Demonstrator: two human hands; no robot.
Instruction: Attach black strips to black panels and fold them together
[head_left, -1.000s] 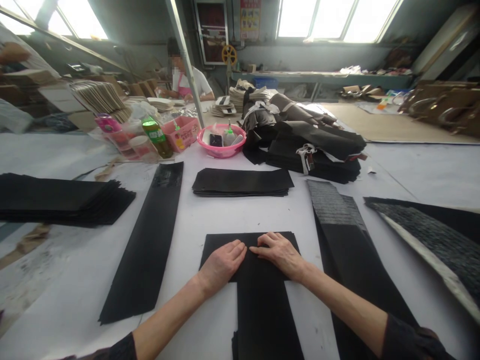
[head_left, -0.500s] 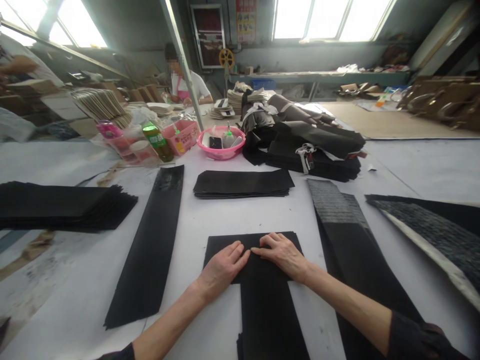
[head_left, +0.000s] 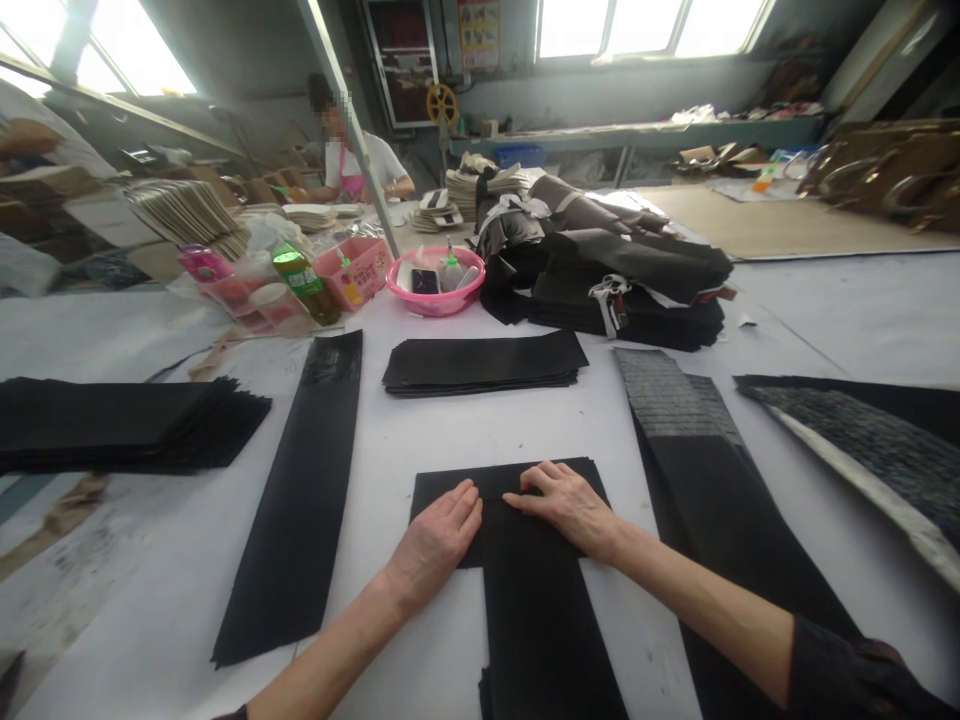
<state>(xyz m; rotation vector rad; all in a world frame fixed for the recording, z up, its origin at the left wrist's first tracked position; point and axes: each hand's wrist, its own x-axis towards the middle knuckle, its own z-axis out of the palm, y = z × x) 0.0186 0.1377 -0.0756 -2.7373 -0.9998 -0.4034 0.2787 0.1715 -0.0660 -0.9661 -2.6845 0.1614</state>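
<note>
A black rectangular piece (head_left: 442, 487) of thin sheet material lies crosswise on the table before me. The end of a long black strip (head_left: 536, 630) overlaps its middle, making a T shape, and the strip runs back toward me. My left hand (head_left: 439, 540) rests on the piece just left of the strip's end, fingers stretched and lying flat, its thumb mostly hidden. My right hand (head_left: 566, 505) is at the strip's far end, fingers bent, with thumb and fingertips on the strip near its edge.
Long black strips lie on the left (head_left: 300, 500) and right (head_left: 720, 520). Beyond the work sits a stack of black pieces (head_left: 484, 362); another stack (head_left: 112, 420) is far left. Behind are a pink basin (head_left: 435, 300), a green bottle (head_left: 304, 285) and a black material pile (head_left: 630, 290). A co-worker (head_left: 367, 160) sits beyond.
My left hand has drawn slightly left and away from the right hand, leaving a wider gap between them. The right hand stays at the strip's end. The view has shifted slightly.
</note>
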